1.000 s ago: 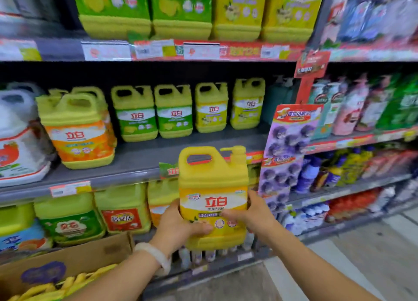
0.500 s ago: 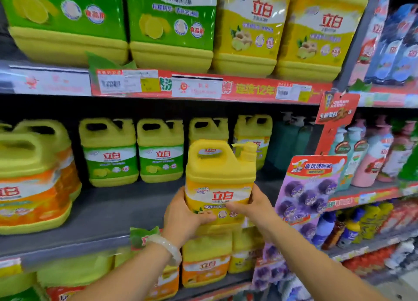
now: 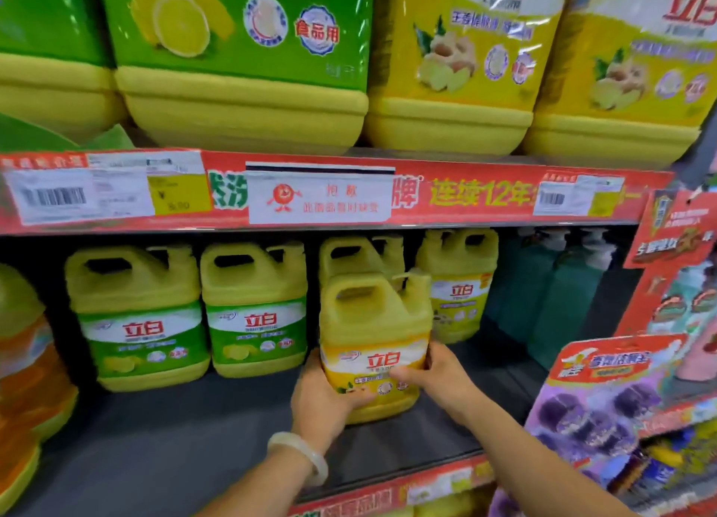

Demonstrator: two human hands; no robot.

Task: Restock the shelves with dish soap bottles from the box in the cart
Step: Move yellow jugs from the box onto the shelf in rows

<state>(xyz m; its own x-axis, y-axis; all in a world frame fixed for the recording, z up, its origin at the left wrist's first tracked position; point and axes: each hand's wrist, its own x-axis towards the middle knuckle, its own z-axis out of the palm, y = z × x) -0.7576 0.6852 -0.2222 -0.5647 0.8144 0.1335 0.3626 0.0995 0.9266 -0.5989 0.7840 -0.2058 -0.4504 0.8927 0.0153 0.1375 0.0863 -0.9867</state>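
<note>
The yellow bottle [image 3: 374, 345] between the hands carries a white-and-yellow label with red characters; left of the left hand [image 3: 324, 400], yellow jugs [image 3: 254, 311] wear green-and-white labels.

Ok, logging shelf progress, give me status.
Both hands, left and right, grip the yellow bottle. It's over the shelf, front of its row. Nothing blocking.

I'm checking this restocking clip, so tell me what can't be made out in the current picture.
- Head view: whether the held bottle rests on the shelf; its base is hidden by the left hand and right hand.
- Head view: small print on the price tag is blurred.
- Head view: the top-shelf jugs are cut off by the upper edge.
- Head view: the cart and box are out of frame.
</note>
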